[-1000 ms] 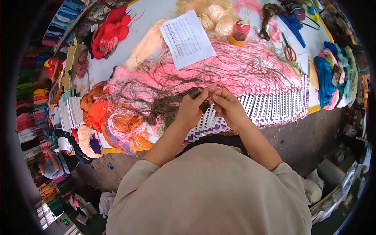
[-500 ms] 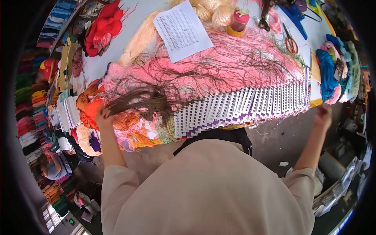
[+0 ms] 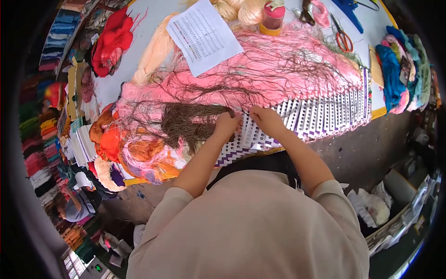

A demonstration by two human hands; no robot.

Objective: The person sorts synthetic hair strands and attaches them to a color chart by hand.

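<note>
My left hand (image 3: 227, 125) has its fingers closed on the end of a dark brown thread bundle (image 3: 186, 124), which spreads leftward over the pink threads. Close beside it, my right hand (image 3: 267, 120) is pinched at the upper edge of a row of white punched cards (image 3: 297, 118) with purple bands. What its fingertips hold is too small to make out. Pink threads (image 3: 209, 88), crossed by loose brown strands, fan out behind the cards.
A printed sheet (image 3: 204, 37) lies on the threads, with a pink-and-yellow container (image 3: 272, 18) near it. Orange-handled scissors (image 3: 344, 41) rest toward the right. Red yarn (image 3: 111, 44) lies at the left, blue and green skeins (image 3: 395, 69) at the right edge. Another person (image 3: 79, 207) is at far left.
My left hand has come from the far left to the middle, and my right hand from the right table edge to beside it. The brown bundle has shifted right and settled on the threads.
</note>
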